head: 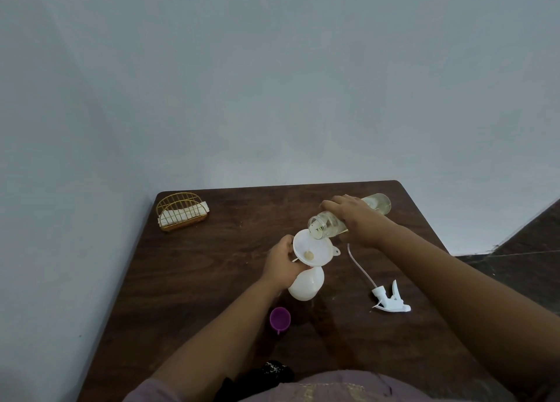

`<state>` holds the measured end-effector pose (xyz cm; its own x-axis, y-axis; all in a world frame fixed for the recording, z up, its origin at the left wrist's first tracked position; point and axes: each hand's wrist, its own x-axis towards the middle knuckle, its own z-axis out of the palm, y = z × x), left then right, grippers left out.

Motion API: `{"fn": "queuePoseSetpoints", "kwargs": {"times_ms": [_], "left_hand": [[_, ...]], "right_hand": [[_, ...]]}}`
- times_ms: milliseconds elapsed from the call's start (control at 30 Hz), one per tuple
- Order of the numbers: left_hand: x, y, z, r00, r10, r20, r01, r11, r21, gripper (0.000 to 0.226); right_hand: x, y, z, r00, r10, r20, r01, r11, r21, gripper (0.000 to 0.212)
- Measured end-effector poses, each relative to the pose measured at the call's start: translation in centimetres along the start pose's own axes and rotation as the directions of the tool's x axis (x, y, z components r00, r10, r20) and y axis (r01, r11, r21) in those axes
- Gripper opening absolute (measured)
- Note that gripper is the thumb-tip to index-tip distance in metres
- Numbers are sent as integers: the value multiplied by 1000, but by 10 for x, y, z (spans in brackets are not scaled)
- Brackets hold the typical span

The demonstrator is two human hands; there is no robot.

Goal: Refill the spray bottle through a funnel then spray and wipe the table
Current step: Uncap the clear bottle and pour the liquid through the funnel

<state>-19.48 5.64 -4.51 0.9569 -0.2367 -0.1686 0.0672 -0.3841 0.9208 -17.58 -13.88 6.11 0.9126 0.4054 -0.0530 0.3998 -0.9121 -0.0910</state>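
A white spray bottle (306, 285) stands near the middle of the dark wooden table (212, 280) with a white funnel (312, 251) in its neck. My left hand (283, 264) holds the bottle's neck and the funnel's left rim. My right hand (356, 218) grips a clear refill bottle (325, 224) of pale yellow liquid, tipped almost flat, its open mouth over the funnel's far rim. A little liquid sits at the funnel's hole. The white trigger spray head (392, 300) with its thin tube lies on the table to the right.
A purple cap (279, 318) lies in front of the spray bottle. A gold wire holder (181, 210) with white napkins stands at the table's far left corner. A dark cloth (272, 370) lies at the near edge. Walls close the back and left.
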Motion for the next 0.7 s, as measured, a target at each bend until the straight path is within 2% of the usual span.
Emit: {"fn": "queuePoseSetpoints", "kwargs": {"times_ms": [700], "left_hand": [[2, 0, 1, 1000, 8, -6, -8, 1000, 17, 53]], "right_hand": [[0, 2, 0, 1000, -11, -15, 11, 1000, -9, 57]]}}
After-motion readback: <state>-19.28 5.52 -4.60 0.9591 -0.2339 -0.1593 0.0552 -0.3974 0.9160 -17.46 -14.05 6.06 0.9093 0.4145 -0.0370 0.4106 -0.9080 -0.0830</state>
